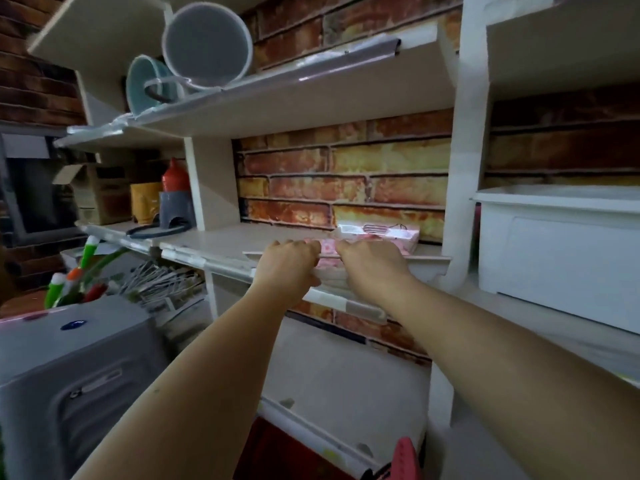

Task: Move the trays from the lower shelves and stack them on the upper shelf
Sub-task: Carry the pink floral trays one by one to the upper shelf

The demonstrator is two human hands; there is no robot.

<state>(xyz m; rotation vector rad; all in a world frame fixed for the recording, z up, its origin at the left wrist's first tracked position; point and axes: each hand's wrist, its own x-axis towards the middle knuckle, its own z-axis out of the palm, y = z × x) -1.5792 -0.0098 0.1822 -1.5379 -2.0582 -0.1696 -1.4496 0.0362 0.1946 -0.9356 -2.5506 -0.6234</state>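
A flat tray (pixel 429 259) with a pale rim and a pink patterned inside lies on the middle shelf (pixel 221 242), its near edge over the shelf's front. My left hand (pixel 289 263) grips that near edge at the left, fingers curled over the rim. My right hand (pixel 372 263) grips the same edge just to the right. A pink box (pixel 398 237) with a dark utensil on it sits behind the tray, against the brick wall. The tray's middle is hidden by my hands.
A grey round pan (pixel 207 45) and a teal bowl (pixel 149 83) lie on the top shelf. A red bottle (pixel 175 176), a yellow container (pixel 145 202) and a cardboard box (pixel 93 192) stand left. A white bin (pixel 561 244) sits right. A grey case (pixel 69 386) is lower left.
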